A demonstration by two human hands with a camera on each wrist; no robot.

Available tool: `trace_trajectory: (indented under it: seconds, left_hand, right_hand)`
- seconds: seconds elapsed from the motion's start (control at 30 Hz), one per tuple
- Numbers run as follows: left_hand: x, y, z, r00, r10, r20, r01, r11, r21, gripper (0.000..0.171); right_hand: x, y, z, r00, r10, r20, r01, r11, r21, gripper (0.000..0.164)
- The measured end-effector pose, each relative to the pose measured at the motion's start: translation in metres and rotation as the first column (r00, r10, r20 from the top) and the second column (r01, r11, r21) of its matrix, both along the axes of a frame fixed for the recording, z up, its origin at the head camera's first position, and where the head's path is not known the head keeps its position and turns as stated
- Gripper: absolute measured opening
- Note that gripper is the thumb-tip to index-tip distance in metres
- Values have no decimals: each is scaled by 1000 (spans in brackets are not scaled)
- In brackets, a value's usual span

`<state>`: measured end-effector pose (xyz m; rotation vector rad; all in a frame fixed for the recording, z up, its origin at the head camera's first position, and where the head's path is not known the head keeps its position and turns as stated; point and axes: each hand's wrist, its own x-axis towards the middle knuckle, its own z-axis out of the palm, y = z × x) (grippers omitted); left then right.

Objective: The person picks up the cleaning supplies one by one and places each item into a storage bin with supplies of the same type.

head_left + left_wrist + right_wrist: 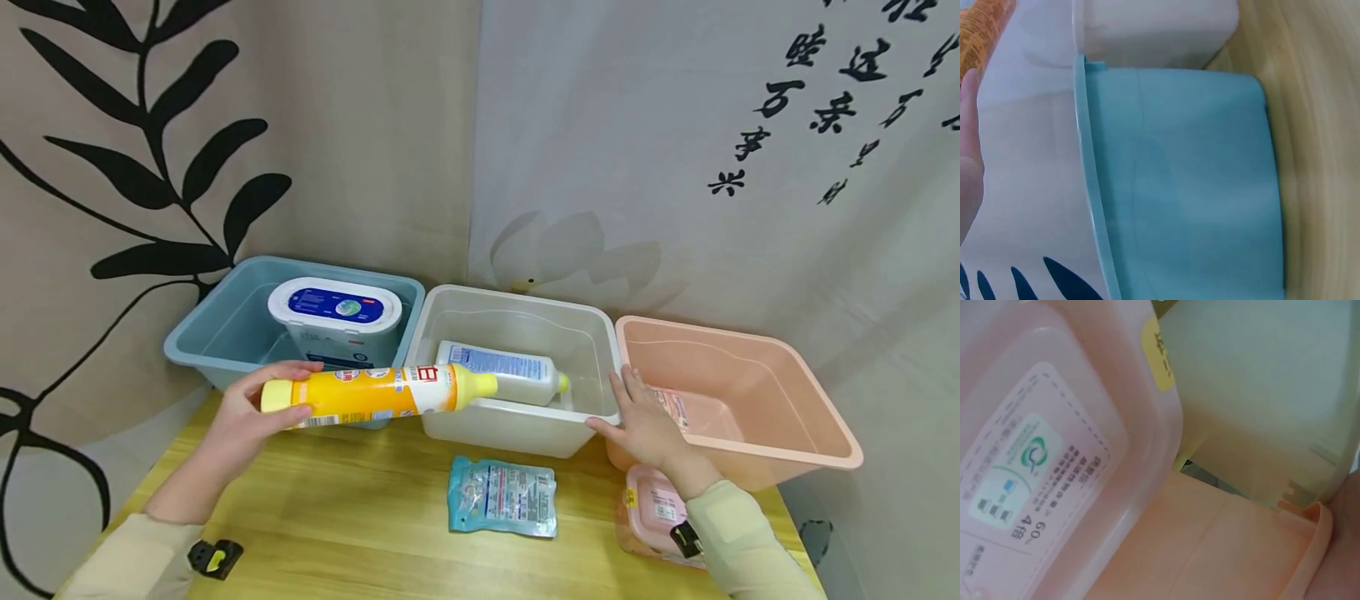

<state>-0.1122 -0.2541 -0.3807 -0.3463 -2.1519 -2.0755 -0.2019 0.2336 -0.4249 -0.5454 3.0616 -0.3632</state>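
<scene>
My left hand (243, 412) grips the base end of a yellow squeeze bottle (360, 396), which lies level above the front rims of the blue bin (217, 333) and the white bin (517, 429). Thumb and fingers are on its two sides. In the left wrist view only a finger (969, 125) and an orange patterned part of the bottle (982, 31) show. With fingers spread, my right hand (652, 425) rests where the white bin's rim meets the pink bin (787, 400). A white bottle (517, 375) with a yellow-green cap lies inside the white bin.
A white-lidded tub (345, 333) stands in the blue bin. On the wooden table (360, 517) lies a blue pouch (502, 497). A pink-lidded box (656, 508) sits under my right forearm. A printed packet (672, 408) is partly visible in the pink bin. Curtains hang behind.
</scene>
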Motion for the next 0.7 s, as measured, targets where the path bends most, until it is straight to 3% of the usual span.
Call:
trace_trajectory:
  seconds: [0.23,0.47,0.7]
  left_hand:
    - [-12,11,7,1000,-1,19,0,1000,20,31]
    - [-32,23,15,999,16,50,-12,997,-70,29]
    - [-54,38,23,995,0,101,16,988,-153,32]
  right_hand:
    - [0,1,-2,1000,5,-2,-5,1000,-2,88]
    - [0,2,-4,1000,6,-7,-6,1000,1,90]
    - [0,1,-5,1000,7,-24,-7,1000,0,89]
